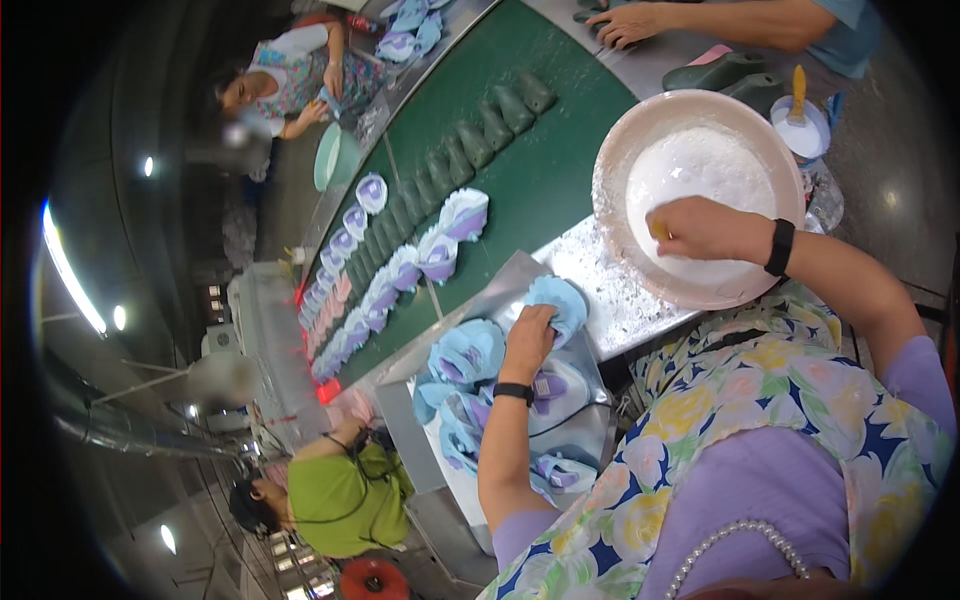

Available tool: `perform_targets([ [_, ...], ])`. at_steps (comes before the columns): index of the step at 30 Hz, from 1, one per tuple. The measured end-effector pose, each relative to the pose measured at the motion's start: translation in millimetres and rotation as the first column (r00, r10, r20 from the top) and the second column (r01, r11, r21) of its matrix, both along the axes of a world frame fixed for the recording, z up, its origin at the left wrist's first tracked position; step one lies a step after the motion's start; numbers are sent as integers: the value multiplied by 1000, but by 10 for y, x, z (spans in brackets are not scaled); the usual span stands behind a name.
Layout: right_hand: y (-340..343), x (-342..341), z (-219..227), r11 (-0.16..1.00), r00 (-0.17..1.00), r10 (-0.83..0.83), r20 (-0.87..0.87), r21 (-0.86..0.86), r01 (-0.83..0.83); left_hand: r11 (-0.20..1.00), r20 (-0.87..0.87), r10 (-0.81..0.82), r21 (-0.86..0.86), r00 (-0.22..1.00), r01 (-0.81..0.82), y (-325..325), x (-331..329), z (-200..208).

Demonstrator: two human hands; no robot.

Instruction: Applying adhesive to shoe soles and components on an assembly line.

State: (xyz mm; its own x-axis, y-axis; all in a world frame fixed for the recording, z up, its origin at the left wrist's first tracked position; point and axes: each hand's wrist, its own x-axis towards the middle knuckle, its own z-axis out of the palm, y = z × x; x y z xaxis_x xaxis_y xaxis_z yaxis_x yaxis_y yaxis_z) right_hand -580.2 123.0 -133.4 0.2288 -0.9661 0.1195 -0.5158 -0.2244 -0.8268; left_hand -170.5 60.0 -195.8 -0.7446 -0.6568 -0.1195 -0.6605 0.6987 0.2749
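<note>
My left hand (528,340) is closed on the edge of a light-blue shoe upper (564,303) over a metal-sided tray (408,415). Below it in the tray lie several more blue and purple shoe uppers (466,350). My right hand (705,228) reaches into a large pale pink basin (612,255) of white liquid (705,165). Its fingers are curled round a small yellow thing (660,228), mostly hidden in the grip. White splashes mark the metal table (590,252) beside the basin.
A green conveyor belt (520,55) carries rows of dark shoe lasts (475,145) and blue-purple uppers (405,268). By the basin stands a white tub (805,140) with a yellow-handled brush (798,88). Co-workers stand across the belt, at the upper right and at the lower left.
</note>
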Motion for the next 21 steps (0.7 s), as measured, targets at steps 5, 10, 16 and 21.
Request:
perform_targets([
  [5, -16, -363, 97, 997, 959, 32, -283, -58, -50, 675, -459, 719, 639, 522, -369, -112, -48, 531],
  [10, -122, -613, 363, 969, 973, -221, 63, -95, 226, 311, -324, 932, 945, 163, 97, -64, -493, 902],
  [16, -168, -501, 563, 998, 942, -55, 330, 47, 42, 341, -386, 896, 914, 217, 219, -41, -1198, 941],
  [21, -174, -537, 587, 912, 908, 14, 420, 366, -183, 517, -508, 709, 846, 488, 129, -95, -1529, 889],
])
